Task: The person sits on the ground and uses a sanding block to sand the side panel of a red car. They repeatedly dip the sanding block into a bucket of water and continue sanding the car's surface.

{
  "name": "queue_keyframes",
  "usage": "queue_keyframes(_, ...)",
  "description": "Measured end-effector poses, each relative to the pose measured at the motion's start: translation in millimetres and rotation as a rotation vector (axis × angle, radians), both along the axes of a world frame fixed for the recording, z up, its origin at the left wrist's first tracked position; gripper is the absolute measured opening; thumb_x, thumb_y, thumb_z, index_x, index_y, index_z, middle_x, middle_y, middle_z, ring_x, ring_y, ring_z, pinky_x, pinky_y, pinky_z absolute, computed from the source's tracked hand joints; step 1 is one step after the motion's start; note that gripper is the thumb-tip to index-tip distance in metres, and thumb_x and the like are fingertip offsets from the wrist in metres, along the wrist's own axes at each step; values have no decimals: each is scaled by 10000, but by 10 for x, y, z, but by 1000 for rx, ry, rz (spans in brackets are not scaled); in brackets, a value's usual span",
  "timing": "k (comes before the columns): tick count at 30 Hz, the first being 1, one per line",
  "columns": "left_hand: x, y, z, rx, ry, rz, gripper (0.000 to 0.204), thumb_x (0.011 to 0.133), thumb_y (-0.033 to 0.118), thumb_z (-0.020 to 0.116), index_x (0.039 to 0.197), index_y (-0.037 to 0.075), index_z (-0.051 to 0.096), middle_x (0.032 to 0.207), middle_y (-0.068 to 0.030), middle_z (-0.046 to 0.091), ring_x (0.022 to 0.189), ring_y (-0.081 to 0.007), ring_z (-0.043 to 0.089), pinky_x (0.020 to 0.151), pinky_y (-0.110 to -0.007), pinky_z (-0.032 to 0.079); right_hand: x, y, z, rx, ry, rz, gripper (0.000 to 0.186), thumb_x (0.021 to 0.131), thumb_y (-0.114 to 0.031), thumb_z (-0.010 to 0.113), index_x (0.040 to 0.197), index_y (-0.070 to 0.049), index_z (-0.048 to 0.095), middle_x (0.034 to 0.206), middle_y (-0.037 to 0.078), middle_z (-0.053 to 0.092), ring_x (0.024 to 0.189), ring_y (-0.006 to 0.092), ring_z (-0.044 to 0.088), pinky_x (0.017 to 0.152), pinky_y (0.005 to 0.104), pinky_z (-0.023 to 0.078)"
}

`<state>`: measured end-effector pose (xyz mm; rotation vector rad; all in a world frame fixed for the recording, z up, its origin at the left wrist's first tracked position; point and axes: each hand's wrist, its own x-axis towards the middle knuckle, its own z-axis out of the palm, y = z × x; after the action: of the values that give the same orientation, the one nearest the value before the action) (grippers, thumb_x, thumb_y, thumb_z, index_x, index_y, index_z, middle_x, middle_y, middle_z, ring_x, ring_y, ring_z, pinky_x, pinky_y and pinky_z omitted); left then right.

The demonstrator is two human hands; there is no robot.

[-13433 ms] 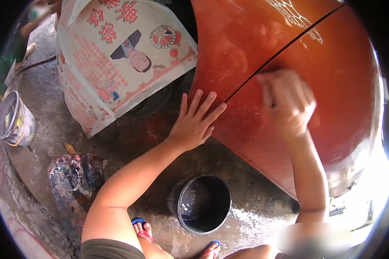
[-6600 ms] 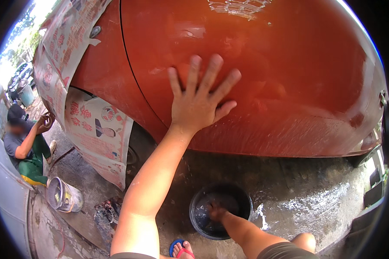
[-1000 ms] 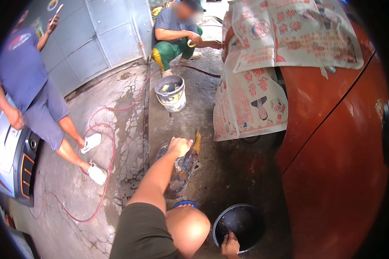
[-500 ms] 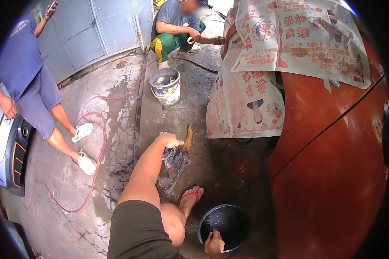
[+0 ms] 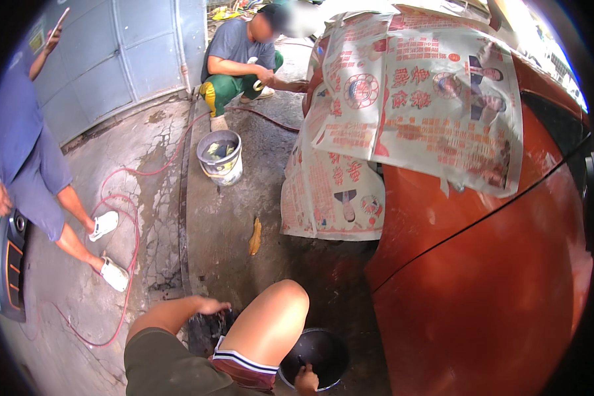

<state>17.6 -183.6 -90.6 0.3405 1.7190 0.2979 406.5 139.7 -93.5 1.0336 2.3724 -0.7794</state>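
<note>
My left hand [image 5: 214,305] is closed on the upper edge of a dark, crumpled, plastic-like bag [image 5: 201,333], low beside my bent leg. My leg hides part of the bag. Over the near rim of a round black basin [image 5: 329,350] on the ground reaches my right hand [image 5: 306,381], its fingers pinched together. A small dark shape shows at those fingertips, too unclear to name. My knee rises between the two hands.
At right stands an orange-red car [image 5: 475,284], partly covered with printed paper sheets [image 5: 422,99]. A crouching person [image 5: 237,59] works at its far end, near a bucket [image 5: 221,162]. Another person [image 5: 26,145] stands left, beside a red hose [image 5: 135,244]. A yellow strip [image 5: 255,236] lies on the concrete.
My left hand has drawn the dark bag back towards my body, away from the yellow strip. The view has shifted; my sandalled foot is now hidden. My right hand stays at the basin.
</note>
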Motion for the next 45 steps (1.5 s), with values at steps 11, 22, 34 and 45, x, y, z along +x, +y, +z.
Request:
queue_keyframes(11,34,-61,47,93,-38,164,687,1093,611,362,1381,58,649,1313,-165,699,1202,-276,647,1051,-432,484,120,361,-73,108,200,-700,508,947,-12,494,1443,-82,581,1354,235,673,1295,414,633,1120,489,494)
queue_keyframes(22,-1654,1097,748,460,-48,474,586,1091,584,438,1234,66,672,1073,-119,718,925,-200,682,817,-380,548,-597,-601,201,69,278,-877,637,952,-219,560,1576,-123,470,1239,244,726,1140,432,694,1041,489,536)
queue_keyframes(34,-431,3244,3475,1746,266,-401,348,1009,353,674,1044,7,690,956,-101,699,850,-181,647,811,-339,523,-708,-230,-377,-15,124,-791,688,915,-254,593,1577,-105,483,1695,211,338,1577,462,260,1263,533,321)
queue_keyframes(45,674,4418,2929,1448,78,-1240,299,837,252,878,1044,77,754,848,-39,733,731,-213,686,790,-360,507,-773,-151,-1510,-200,-71,-756,354,880,-264,636,1123,-56,788,1242,188,744,1140,361,723,936,487,592)
